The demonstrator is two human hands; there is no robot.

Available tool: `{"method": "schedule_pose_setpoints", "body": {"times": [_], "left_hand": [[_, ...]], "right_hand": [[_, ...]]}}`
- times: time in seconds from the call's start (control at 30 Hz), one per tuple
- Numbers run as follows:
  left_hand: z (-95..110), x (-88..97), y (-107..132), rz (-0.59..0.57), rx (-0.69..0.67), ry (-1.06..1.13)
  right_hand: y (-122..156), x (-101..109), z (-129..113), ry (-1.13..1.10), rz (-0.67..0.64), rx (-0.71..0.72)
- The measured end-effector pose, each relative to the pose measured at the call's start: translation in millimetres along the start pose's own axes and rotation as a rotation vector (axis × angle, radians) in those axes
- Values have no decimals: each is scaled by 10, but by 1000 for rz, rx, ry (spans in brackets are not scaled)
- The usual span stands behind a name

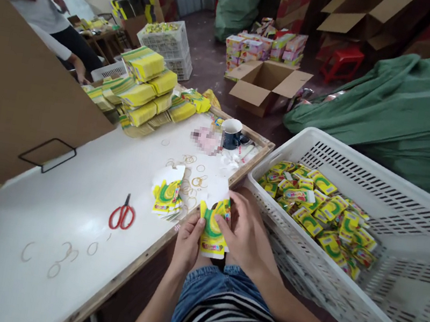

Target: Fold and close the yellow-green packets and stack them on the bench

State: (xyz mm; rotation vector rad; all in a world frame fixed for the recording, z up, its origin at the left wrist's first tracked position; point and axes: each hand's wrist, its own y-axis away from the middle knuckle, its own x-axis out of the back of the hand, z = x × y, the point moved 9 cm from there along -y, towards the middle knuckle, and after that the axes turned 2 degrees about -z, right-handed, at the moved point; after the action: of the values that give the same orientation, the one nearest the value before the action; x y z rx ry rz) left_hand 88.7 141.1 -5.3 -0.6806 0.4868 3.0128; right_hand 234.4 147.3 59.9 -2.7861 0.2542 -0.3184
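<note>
And here's the carton [213,234], yellow and green, held upright over the lap, right beside the table's edge! The left hand [189,233] has its left side, thumb on the front, fingers curled and pinching; the right hand [243,228] takes the other side, thumb laid across the front, fingers bent round the right edge, their tips partly hidden. Just left of it, on the white table [104,165], a small fanned pile [169,192] of flat ones, bands [197,181] scattered behind, and there, the red-handled scissors [122,217], lying free! A mug [232,135] stands near the far corner, bundles [139,97] heaped to its left. Over on the right, a white crate [393,295] holds a heap of packs [314,204]; beyond it a green sack [392,96] slumps, and at far left a co-worker [43,8] in a white top stands
</note>
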Motion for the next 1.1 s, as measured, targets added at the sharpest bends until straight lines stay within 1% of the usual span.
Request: {"method": "schedule_pose_setpoints", "body": {"times": [0.1,0.17,0.23,0.3,0.37,0.43,0.5,0.57,0.63,0.7,0.8,0.9,1.0,1.1], "left_hand": [[-74,0,38,60,23,144],[-159,-41,74,53,87,257],[-247,-148,118,-38,195,346],[-287,-247,165,-144,282,400],[-273,-273,182,-194,295,410],[-234,-226,152,-168,244,385],[-198,-149,100,-99,174,338],[-167,-72,51,-17,102,287],[-137,-6,16,53,38,230],[-102,43,-3,96,-18,163],[-39,82,-12,98,-79,24],[80,119,6,98,-164,-181],[205,104,38,65,-243,-303],[271,51,52,-14,-256,-366]], "right_hand": [[-6,-82,69,-21,-42,-25],[-6,-95,73,-51,-26,-24],[1,-107,66,-80,-16,-25],[11,-131,67,-94,-28,-39],[23,-160,70,-104,-57,-50],[35,-179,69,-129,-77,-42],[52,-192,92,-166,-84,-45],[78,-223,167,-182,-100,-94],[112,-278,264,-134,-145,-164],[131,-304,317,-47,-174,-189],[105,-262,286,43,-146,-129],[65,-220,266,58,-129,-93],[58,-208,369,-24,-134,-188],[66,-218,441,-177,-149,-259]]}}
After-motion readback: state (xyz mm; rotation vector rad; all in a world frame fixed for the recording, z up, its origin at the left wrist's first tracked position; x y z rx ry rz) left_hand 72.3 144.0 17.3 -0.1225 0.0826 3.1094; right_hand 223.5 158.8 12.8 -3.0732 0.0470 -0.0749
